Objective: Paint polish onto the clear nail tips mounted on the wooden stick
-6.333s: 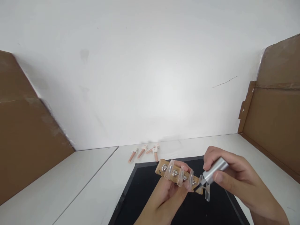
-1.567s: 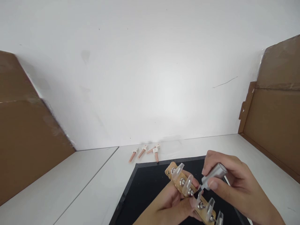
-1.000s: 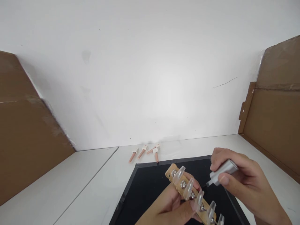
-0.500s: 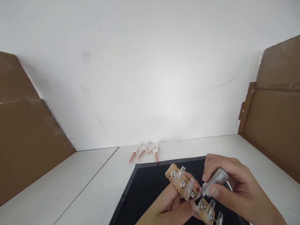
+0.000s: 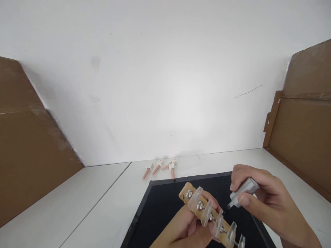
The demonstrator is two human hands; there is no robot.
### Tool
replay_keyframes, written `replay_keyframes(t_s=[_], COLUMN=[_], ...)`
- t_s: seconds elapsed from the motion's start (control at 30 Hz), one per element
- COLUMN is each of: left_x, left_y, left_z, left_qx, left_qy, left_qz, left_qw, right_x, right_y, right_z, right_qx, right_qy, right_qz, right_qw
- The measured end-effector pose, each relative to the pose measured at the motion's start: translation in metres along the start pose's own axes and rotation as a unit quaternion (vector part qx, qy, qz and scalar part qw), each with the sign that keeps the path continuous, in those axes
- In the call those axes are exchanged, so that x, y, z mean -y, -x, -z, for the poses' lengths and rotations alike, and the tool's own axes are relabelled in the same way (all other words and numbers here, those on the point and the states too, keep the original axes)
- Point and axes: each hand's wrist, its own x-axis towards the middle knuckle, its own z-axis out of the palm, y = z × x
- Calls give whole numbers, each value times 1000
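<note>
The left hand (image 5: 186, 229) curls up from below, pinching a wooden strip (image 5: 207, 215) of clear fake nails over the black mat (image 5: 160, 210). The right hand (image 5: 261, 203) pinches a silver brush cap (image 5: 243, 191), tip just beside the strip. No words are readable.

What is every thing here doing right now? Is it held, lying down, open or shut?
Wooden strip: held up, tilted, in the left hand.
Clear nail tips: five, standing in a row on the strip.
Silver brush cap: pinched in the right hand, tip near a nail, not touching.
Pink tubes: four, lying down, untouched.
Black mat: flat on the table.
</note>
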Motion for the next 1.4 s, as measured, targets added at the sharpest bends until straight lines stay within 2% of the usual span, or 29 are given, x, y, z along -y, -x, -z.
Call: replay_keyframes(t_s=[0.13,0.2,0.37,0.47,0.63,0.73,0.9,1.03,1.4], left_x=[12,22,36,30,0,-13,-8,-4,-10], left_y=[-14,-23,-31,-30,-16,-5,-2,-8,-2], left_z=[13,21,33,30,13,4,2,3,-2], left_qx=[8,14,-1,-4,15,5,2,-3,10], left_qy=[19,28,2,-16,-25,-44,-42,-10,-48], left_qz=[24,0,16,19,47,30,0,10,6], left_qw=[1000,1000,1000,1000,998,999,999,1000,999], right_x=[0,0,0,2,4,5,4,4,5], right_y=[1,2,3,3,3,3,2,0,1], right_z=[0,-1,-3,-4,-4,-4,-4,-3,-5], right_qx=[-16,-24,-28,-34,-10,-6,-18,-23,-18], right_qy=[9,5,4,1,-8,-6,6,9,2], right_qz=[13,16,21,15,-10,-6,3,14,9], right_qw=[1000,1000,999,999,1000,1000,1000,1000,1000])
